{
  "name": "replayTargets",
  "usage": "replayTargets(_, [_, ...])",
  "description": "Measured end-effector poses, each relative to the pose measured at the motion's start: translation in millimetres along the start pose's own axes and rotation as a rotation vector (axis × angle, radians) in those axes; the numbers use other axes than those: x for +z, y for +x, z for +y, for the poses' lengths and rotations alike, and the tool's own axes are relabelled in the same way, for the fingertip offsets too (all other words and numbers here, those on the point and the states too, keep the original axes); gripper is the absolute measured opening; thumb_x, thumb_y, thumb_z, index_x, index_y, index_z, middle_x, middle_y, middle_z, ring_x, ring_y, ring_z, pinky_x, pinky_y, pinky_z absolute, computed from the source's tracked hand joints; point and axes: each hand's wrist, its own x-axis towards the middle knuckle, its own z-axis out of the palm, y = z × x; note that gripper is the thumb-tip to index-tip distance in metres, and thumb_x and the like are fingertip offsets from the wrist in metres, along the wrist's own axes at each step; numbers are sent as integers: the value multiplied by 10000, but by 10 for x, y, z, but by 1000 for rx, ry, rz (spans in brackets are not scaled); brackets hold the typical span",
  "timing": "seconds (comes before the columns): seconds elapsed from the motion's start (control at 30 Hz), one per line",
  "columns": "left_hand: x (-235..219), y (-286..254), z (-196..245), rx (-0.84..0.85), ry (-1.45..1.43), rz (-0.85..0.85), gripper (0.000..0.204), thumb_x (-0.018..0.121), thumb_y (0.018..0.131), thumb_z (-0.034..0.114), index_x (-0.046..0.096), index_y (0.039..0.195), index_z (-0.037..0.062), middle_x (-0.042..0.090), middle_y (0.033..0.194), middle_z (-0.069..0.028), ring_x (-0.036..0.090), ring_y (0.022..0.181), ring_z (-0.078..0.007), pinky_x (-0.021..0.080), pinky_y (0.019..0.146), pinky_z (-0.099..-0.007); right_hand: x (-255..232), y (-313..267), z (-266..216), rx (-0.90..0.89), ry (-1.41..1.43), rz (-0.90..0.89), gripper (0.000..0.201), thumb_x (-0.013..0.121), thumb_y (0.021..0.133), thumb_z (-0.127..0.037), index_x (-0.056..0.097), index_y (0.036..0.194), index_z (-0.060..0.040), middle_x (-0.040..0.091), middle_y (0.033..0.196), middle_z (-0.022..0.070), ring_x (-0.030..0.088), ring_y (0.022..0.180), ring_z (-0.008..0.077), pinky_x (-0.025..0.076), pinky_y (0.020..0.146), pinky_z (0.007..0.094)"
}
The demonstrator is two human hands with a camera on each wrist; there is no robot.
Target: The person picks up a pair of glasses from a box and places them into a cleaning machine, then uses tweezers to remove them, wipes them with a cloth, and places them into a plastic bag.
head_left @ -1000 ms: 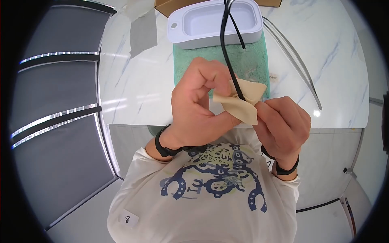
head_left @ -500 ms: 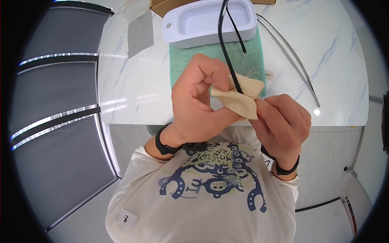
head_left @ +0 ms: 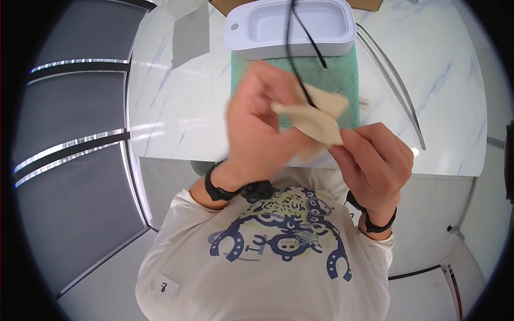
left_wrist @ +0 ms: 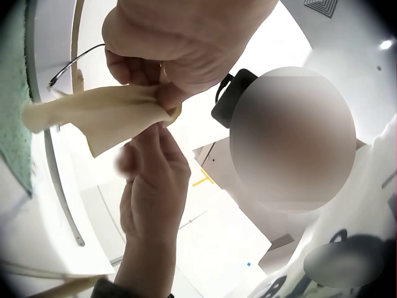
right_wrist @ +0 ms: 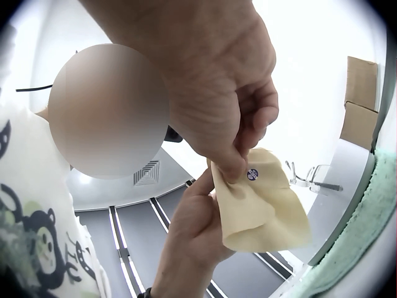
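Observation:
A beige cleaning cloth [head_left: 316, 124] is folded around part of a pair of eyeglasses [right_wrist: 319, 179]. A black temple arm [head_left: 290, 59] runs out of the cloth toward the far side in the head view. My left hand [head_left: 259, 125], blurred, grips the cloth from the left, with thumb and fingers on either side of it. At the cloth's near right edge, my right hand [head_left: 377, 160] pinches a fold between thumb and fingers. A small round blue mark shows on the cloth in the right wrist view. The covered part of the eyeglasses is hidden.
Beyond the hands, a white basin-like cleaner [head_left: 241, 45] stands on a green towel [head_left: 342, 75]. Behind it is a cardboard box [head_left: 367, 4]. A grey sheet [head_left: 191, 37] lies at the left, and thin curved grey strips [head_left: 393, 83] lie at the right of the marble-patterned table [head_left: 439, 107].
The cloth and my left hand have shifted slightly away from my body, and the cloth's folds have changed. My right hand keeps its pinch in nearly the same place. The head view has shifted a little.

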Motion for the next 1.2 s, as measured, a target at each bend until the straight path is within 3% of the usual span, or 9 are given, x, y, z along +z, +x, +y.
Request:
replayTargets(0.03, [105, -61, -5, -84, -30, 31, 460, 819, 716, -50, 464, 982, 74, 588, 869, 2, 552, 796, -76, 474, 811, -248, -7, -9, -2, 24, -8, -5, 287, 844, 588, -102, 701, 833, -63, 568, 714, 19, 531, 532, 173, 391, 446, 287])
replayTargets(0.2, [-159, 173, 130, -15, -102, 49, 468, 788, 741, -102, 440, 1004, 69, 656, 902, -60, 678, 866, -141, 559, 779, -276, 70, 72, -66, -8, -15, -10, 273, 850, 611, -100, 707, 840, -67, 563, 708, 21, 529, 536, 174, 387, 456, 293])
replayTargets(0.43, [-453, 282, 262, -82, -119, 109, 375, 693, 849, -96, 407, 978, 108, 614, 905, -30, 631, 828, -120, 510, 681, -243, 183, 88, -116, -7, -16, -110, 243, 854, 646, -106, 718, 846, -84, 540, 692, 9, 516, 533, 166, 365, 452, 294])
replayTargets(0.6, [-300, 37, 112, -145, -87, -68, 401, 704, 808, -112, 424, 994, 107, 643, 962, -78, 633, 892, -146, 512, 786, -271, 156, 68, -178, -1, -37, -106, 235, 848, 653, -122, 719, 845, -79, 541, 702, 4, 506, 533, 163, 361, 449, 298])
replayTargets(0.7, [-548, 301, 242, -122, -226, 102, 375, 702, 828, -84, 426, 998, 105, 654, 984, -97, 638, 886, -161, 517, 789, -279, 105, 77, -227, -45, -122, -119, 251, 842, 641, -129, 722, 855, -78, 543, 708, 2, 497, 532, 158, 355, 450, 292])
replayTargets(0.9, [-610, 322, 346, -137, -157, 109, 363, 696, 810, -72, 422, 960, 112, 642, 930, -79, 636, 865, -164, 517, 767, -283, 170, 103, -266, -78, -132, -144, 293, 836, 603, -123, 714, 867, -89, 505, 703, -3, 477, 536, 154, 341, 459, 285])
replayTargets(0.97, [-553, 205, 186, -198, -91, -87, 402, 743, 776, -60, 420, 946, 111, 641, 916, -80, 635, 857, -160, 512, 747, -282, 202, 89, -239, -74, -115, -138, 295, 835, 603, -124, 712, 868, -89, 504, 704, -2, 476, 534, 151, 338, 458, 285])
replayTargets(1.03, [-559, 225, 150, -240, -106, -100, 435, 762, 742, -68, 420, 945, 109, 629, 912, -77, 635, 866, -161, 512, 747, -289, 187, 69, -230, -63, -105, -142, 297, 835, 602, -124, 711, 869, -89, 503, 705, -2, 475, 533, 148, 334, 457, 285])
replayTargets(1.2, [-640, 454, 275, -155, -371, -30, 366, 730, 804, -7, 434, 989, 103, 641, 944, -115, 648, 893, -244, 519, 767, -325, 27, 37, -217, -67, -131, -180, 294, 835, 595, -131, 712, 859, -92, 500, 698, -9, 465, 526, 145, 324, 456, 286])
